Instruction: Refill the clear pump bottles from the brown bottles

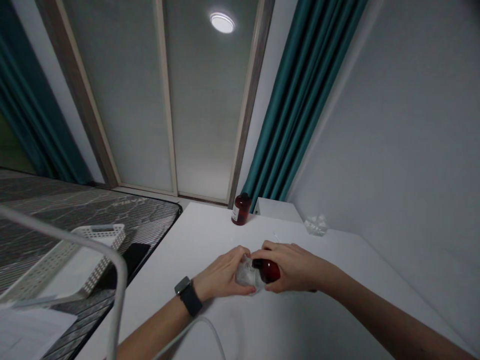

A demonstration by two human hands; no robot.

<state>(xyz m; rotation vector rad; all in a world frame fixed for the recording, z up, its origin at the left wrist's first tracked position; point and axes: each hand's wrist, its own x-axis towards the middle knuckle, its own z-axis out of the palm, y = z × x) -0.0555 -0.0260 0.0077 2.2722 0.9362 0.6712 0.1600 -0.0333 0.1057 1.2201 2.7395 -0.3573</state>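
Note:
My right hand [298,262] is wrapped round a small amber bottle [270,271] with a black top, tilted so that the top points left. My left hand [224,274], wearing a black watch on its wrist, has thumb and fingers closed round a clear, see-through piece [245,274]. It looks like plastic wrap or a clear cup; I cannot tell which. The bottle's black top meets the edge of this clear piece, close to my left fingertips. Both hands are low over the white table [202,232]. Farther back, a larger amber bottle [242,209] with a white label stands upright.
Crumpled clear plastic [316,225] lies at the back right by the wall. A white box [279,209] stands behind the table. At left are a white basket [80,270], a dark flat object [131,260] and paper [33,332]. A grey curved tube [120,280] crosses the foreground.

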